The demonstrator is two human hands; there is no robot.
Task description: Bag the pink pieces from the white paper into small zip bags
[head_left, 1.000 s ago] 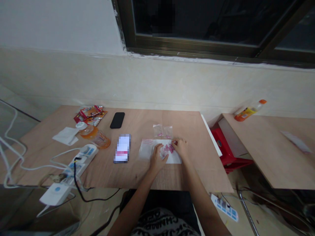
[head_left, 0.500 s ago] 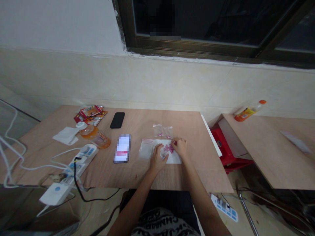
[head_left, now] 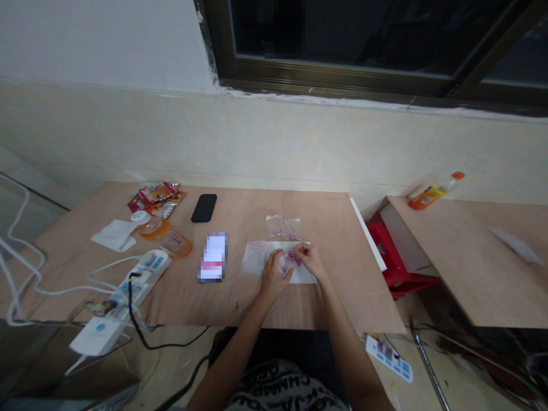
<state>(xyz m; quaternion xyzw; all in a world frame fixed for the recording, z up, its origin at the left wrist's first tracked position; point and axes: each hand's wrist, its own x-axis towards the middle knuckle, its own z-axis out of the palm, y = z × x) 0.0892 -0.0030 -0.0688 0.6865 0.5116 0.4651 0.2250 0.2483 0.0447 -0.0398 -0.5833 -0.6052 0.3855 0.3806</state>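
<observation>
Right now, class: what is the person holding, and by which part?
The left hand and right hand seem to hold a clear bag of pink bits, the right fingertips at its top edge; the grip is too small to tell.

The light wooden tabletop (head_left: 240,308) carries two small clear plastic bags (head_left: 274,226) just beyond the hands (head_left: 273,275), a black smartphone (head_left: 204,208) and a white power strip (head_left: 141,279) well to their left
</observation>
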